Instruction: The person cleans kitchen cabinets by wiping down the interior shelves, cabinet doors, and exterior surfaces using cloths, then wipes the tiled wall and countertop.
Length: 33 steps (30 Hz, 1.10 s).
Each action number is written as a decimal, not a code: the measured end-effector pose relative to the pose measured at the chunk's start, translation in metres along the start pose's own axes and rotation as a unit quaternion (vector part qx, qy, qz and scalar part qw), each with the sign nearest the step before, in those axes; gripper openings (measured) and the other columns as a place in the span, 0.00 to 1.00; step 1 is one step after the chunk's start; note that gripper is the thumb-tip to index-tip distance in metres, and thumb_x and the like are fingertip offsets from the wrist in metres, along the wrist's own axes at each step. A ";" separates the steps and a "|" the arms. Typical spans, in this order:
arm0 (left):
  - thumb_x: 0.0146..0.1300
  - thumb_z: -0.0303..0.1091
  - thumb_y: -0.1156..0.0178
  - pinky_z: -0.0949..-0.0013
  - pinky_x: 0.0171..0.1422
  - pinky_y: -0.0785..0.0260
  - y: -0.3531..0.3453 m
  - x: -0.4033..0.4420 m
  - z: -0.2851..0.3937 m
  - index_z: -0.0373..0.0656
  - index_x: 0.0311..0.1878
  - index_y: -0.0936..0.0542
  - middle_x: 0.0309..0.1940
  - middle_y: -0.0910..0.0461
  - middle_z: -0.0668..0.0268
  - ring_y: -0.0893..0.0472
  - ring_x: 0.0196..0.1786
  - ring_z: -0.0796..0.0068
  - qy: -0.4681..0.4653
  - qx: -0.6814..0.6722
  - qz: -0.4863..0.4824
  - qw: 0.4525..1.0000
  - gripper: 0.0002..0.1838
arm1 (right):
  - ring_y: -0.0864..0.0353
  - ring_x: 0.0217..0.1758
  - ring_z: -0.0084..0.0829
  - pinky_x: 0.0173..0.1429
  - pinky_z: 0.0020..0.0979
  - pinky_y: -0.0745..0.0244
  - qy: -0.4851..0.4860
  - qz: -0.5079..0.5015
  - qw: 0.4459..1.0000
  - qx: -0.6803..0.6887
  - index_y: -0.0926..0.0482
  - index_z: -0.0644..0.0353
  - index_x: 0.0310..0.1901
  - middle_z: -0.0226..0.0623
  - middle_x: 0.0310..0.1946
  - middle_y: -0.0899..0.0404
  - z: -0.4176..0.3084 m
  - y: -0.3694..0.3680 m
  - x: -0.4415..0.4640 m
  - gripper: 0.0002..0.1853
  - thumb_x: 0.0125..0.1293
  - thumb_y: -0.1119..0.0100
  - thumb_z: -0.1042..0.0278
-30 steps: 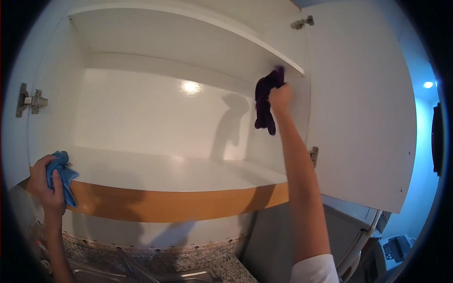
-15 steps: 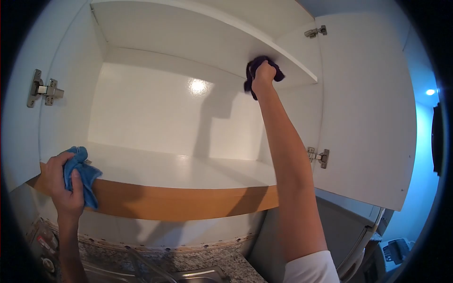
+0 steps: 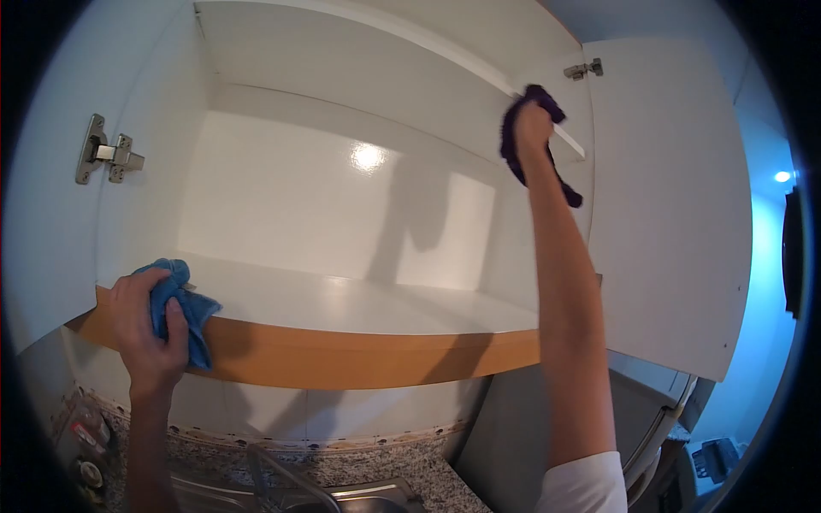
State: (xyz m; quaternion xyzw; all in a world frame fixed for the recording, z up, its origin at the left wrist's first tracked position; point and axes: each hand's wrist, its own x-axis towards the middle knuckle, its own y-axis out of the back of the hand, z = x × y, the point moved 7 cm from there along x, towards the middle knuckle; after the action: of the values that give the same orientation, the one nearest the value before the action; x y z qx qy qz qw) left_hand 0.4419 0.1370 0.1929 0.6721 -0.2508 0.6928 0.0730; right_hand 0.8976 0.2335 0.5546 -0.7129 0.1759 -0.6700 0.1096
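Note:
My right hand (image 3: pixel 534 126) is raised to the right end of the cabinet's upper shelf (image 3: pixel 359 73), gripping a dark purple cloth (image 3: pixel 513 141). The cloth lies against the shelf's front edge, and one end dangles below my wrist. At the lower left, my left hand (image 3: pixel 152 329) is closed around a blue cloth (image 3: pixel 195 318). That hand rests by the wooden front edge (image 3: pixel 342 359) of the cabinet's bottom. Inside the white cabinet (image 3: pixel 299 188), shadows of my arm fall on the back panel.
Open doors flank the cabinet: the left door (image 3: pixel 51 197) and the right door (image 3: pixel 671 205), on metal hinges. Below are a granite counter (image 3: pixel 445 470), a sink with a faucet (image 3: pixel 286 479), and jars (image 3: pixel 90 436) at the left. A grey refrigerator (image 3: pixel 522 436) stands at the right.
My right hand has moved right along the shelf, from its underside to its front edge near the right end, with the purple cloth. My left hand keeps its hold on the blue cloth.

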 end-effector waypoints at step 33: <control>0.48 0.29 0.42 0.55 0.52 0.38 0.009 0.001 0.008 0.39 0.42 0.28 0.36 0.26 0.58 0.28 0.40 0.56 -0.048 0.016 0.029 0.998 0.16 | 0.22 0.34 0.38 0.46 0.37 0.29 -0.141 0.133 0.767 0.611 0.23 0.67 0.28 0.46 0.31 0.21 -0.223 0.080 0.101 0.09 0.40 0.40 0.77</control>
State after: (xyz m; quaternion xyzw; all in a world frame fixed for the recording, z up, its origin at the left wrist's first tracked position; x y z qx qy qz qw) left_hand 0.4452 0.1248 0.1914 0.6984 -0.2623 0.6652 0.0301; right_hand 0.6717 0.1381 0.6333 -0.5511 -0.1953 -0.5062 0.6340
